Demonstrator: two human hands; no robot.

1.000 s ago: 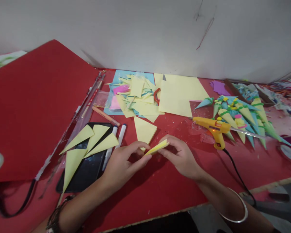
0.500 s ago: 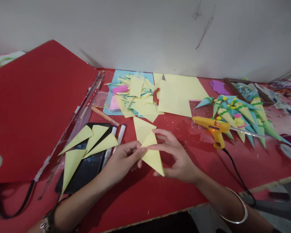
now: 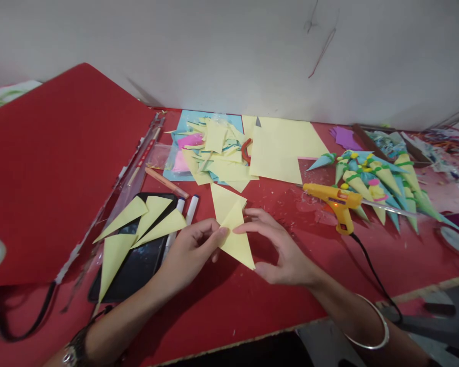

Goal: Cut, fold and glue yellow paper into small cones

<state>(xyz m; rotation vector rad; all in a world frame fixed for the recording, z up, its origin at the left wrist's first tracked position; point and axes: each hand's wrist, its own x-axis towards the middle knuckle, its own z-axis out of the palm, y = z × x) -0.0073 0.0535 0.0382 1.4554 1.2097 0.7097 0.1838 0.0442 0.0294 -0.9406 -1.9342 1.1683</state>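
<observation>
A folded piece of pale yellow paper [image 3: 236, 247] is pinched at its left edge by my left hand [image 3: 195, 250], thumb on top. My right hand [image 3: 277, 250] is at the paper's right side, its fingers spread; the index fingertip touches the paper's face and the thumb is beside the lower point. Behind the folded piece lies a yellow paper triangle [image 3: 222, 201], partly covered by it. Left of my left hand, several yellow paper cones [image 3: 115, 255] rest on a black phone-like slab [image 3: 137, 267], with capped markers [image 3: 192, 209] beside it.
A yellow glue gun [image 3: 334, 199] with a black cord lies right of my hands. Beyond it are several decorated paper cones [image 3: 384, 176]. Paper scraps [image 3: 214, 148] and a large yellow sheet [image 3: 277, 150] lie at the back. A red board [image 3: 61, 178] stands left.
The folded piece's lower point has shifted slightly left and up. My right thumb has come out from behind the paper and now shows beside the point.
</observation>
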